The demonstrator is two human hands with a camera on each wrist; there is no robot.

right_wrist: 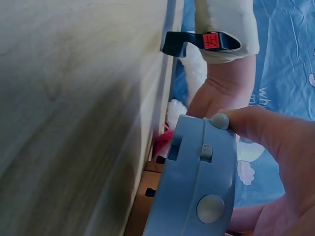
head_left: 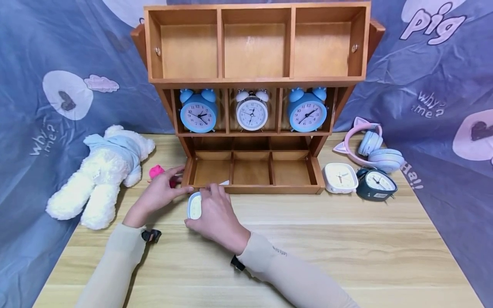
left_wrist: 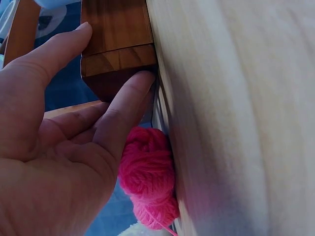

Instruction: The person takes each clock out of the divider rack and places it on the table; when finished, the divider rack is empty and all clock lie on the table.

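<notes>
My right hand grips a small light-blue clock with a pale face, just in front of the wooden shelf's lowest tray. In the right wrist view the clock shows rounded grey buttons and a small switch, and the thumb presses near one button. At the tray's left front corner, my left hand holds the wood between thumb and fingers; the left wrist view shows the wooden corner there. Pink yarn lies right beside those fingers. A small white piece shows in the tray's left compartment.
Two blue alarm clocks flank a white one on the middle shelf. A white square clock, a dark green clock and cat-ear headphones stand right. A white plush toy lies left.
</notes>
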